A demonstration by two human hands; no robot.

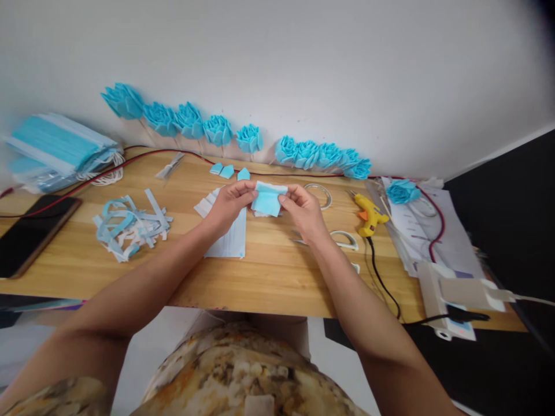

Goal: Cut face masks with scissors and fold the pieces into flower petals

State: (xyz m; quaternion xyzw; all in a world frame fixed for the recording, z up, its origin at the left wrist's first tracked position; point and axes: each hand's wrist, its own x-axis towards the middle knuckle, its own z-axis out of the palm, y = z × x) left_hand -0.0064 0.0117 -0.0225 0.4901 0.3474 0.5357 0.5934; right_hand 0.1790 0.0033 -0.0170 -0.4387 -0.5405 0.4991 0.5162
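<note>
Between my two hands I hold up a small square of light blue mask fabric [267,201]. My left hand [233,203] pinches its left edge, and my right hand [302,207] pinches the right edge. Flat on the table under my left forearm and hand lie pale blue mask fabric sheets [229,240]. Behind the hands sit a few small folded blue petals [226,171]. Scissors [346,240] lie partly hidden under my right wrist. A roll of tape [326,195] rests just beyond that hand.
Blue fabric flowers [218,130] lean along the wall. At left are stacked masks [60,141], a phone [34,234] and a pile of cut strips [130,225]. To the right lie a yellow glue gun [368,214], papers [451,225] and a power strip [433,292] with cables.
</note>
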